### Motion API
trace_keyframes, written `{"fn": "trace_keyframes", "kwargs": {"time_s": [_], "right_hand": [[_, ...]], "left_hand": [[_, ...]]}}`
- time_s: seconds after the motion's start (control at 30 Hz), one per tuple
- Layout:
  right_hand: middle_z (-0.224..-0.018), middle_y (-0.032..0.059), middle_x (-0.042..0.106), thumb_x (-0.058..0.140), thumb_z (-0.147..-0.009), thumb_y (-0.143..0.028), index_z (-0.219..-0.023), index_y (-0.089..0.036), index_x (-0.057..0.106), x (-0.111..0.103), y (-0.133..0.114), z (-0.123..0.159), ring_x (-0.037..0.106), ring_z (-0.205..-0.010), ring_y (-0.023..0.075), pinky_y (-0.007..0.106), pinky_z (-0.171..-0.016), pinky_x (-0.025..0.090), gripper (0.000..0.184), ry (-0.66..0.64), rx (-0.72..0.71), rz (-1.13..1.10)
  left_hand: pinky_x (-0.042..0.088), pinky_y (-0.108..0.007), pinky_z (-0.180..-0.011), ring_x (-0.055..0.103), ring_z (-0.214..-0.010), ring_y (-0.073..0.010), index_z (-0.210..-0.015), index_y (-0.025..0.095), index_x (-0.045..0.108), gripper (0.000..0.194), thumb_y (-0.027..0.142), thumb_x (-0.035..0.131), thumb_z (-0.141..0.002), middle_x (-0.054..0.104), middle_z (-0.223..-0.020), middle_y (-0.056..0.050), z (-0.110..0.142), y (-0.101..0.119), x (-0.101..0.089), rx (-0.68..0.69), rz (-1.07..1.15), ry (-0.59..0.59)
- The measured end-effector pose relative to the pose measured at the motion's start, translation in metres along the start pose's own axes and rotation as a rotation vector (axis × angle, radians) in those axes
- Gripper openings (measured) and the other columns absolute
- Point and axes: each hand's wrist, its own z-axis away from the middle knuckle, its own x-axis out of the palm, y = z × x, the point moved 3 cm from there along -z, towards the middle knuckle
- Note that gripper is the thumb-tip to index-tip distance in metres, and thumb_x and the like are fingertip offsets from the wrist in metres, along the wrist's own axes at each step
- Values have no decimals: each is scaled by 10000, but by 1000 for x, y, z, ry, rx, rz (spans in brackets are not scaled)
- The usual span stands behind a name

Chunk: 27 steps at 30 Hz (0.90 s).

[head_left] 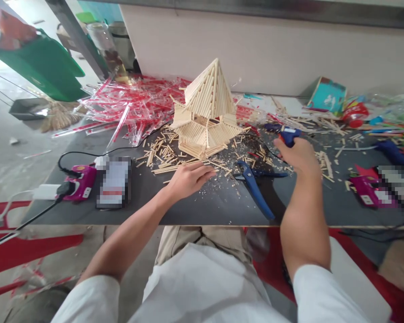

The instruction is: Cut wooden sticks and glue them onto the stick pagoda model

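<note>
A small house built of wooden sticks, with a steep pointed roof, stands on the dark table. My left hand lies on the table just in front of it, fingers stretched toward loose cut sticks; nothing is in it. My right hand is closed around a blue glue gun, held to the right of the house. Blue-handled cutters lie on the table between my two hands.
A heap of red and clear plastic wrappers covers the back left. A pink device with cables and a phone sit at the left. Another pink device, a second blue glue gun, a teal box and stick scraps fill the right.
</note>
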Motion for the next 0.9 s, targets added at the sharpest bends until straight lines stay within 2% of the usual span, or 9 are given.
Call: {"fn": "trace_keyframes", "kwargs": {"time_s": [0.1,0.2,0.27,0.33,0.4,0.5,0.6,0.77,0.9], "right_hand": [[-821,195,725,690,-848,-530,-911,-115,730,6,3,2,709,-885,371,493,-805,540,421,-51,125,165],[-1046,219,731,727,-842,-414,-1074,-93,745,-7,-24,19,687,-1063,370,544,-980,519,397,233,-32,153],[-1073,163,741,698,-880,-351,-1128,-139,745,-16,-55,44,701,-1028,301,512,-1006,527,330,349,-233,-68],[-1046,104,756,659,-934,-374,-1135,-201,745,-17,-93,75,719,-902,233,431,-892,587,278,208,-425,-385],[-1016,69,759,699,-928,-390,-1114,-245,754,-8,-130,108,716,-876,207,381,-834,603,242,-33,-590,-606],[-1068,55,728,740,-912,-374,-1135,-272,749,14,-168,142,704,-891,186,349,-797,605,246,-214,-694,-802],[-1009,32,677,769,-894,-371,-1070,-278,770,35,-178,149,678,-811,154,321,-728,584,198,-203,-631,-926],[-995,5,643,777,-881,-421,-968,-276,769,53,-175,140,616,-713,103,285,-674,553,169,-201,-585,-1044],[-937,-14,679,779,-872,-467,-985,-284,720,56,-177,134,554,-612,84,268,-554,483,223,-303,-539,-1140]], "left_hand": [[530,-240,-681,656,-678,-100,-1148,161,719,228,264,539,-1053,709,-837,-46,-1,-2,-2,-28,95,61],[535,-216,-607,640,-571,-66,-1131,150,705,271,273,470,-1077,714,-847,-47,-2,-5,-1,-149,326,82],[521,-196,-530,639,-534,-67,-1075,140,699,295,345,486,-1075,705,-818,-45,-3,-7,2,-268,532,80],[499,-183,-468,648,-530,-80,-1054,131,689,335,419,520,-1058,690,-791,-45,-3,-7,5,-363,716,50],[486,-179,-438,654,-530,-89,-1052,127,682,367,462,531,-1048,683,-785,-48,-4,-5,5,-404,829,6],[480,-185,-431,634,-505,-94,-948,130,659,373,466,530,-1049,662,-695,-31,-5,-2,3,-383,915,-43],[489,-191,-445,617,-495,-97,-872,138,625,366,439,526,-1056,629,-611,-12,-6,1,-1,-358,948,-58],[488,-180,-433,629,-499,-89,-865,131,628,386,455,528,-1050,649,-679,-25,-9,4,-4,-360,904,-34],[477,-158,-466,610,-494,-60,-892,136,645,321,394,542,-1052,663,-688,-14,-8,6,-9,-276,653,89]]}}
